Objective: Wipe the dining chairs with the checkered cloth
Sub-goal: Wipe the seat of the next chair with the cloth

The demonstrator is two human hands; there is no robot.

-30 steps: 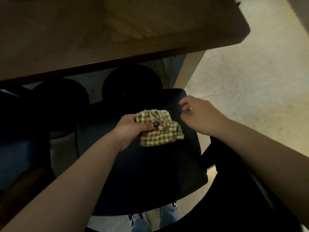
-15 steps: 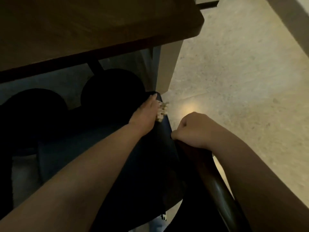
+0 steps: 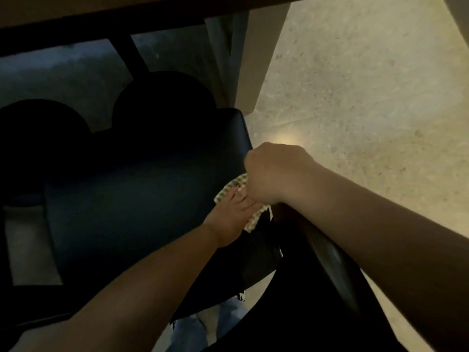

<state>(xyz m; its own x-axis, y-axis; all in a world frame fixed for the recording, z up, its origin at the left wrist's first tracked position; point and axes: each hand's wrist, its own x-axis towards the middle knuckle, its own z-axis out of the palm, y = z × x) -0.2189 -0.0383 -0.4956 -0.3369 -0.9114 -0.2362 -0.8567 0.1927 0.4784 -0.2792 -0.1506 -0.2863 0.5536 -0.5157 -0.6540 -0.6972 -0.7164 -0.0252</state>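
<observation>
Nearest the camera: a strip of blue jeans (image 3: 193, 329) shows below the seat's near edge. The dark curved chair backrest (image 3: 332, 252) runs from lower right up toward the hands.

Right hand (image 3: 275, 174) sits at the top end of the backrest, fingers curled under in a fist over it; the fingertips themselves are hidden.

Left hand (image 3: 232, 219) lies on the right rear part of the dark blue chair seat (image 3: 132, 204), fingers straight and close together, pressing flat on the checkered cloth (image 3: 255, 221). The cloth lies under those fingers, spread on the seat near its right edge; it shows beyond the fingertips and along their right side, partly covered by the right hand.

Farther: two dark round stools (image 3: 162, 102) under the wooden table (image 3: 101, 6). A pale table leg (image 3: 256, 59) stands on speckled floor (image 3: 368, 97).
</observation>
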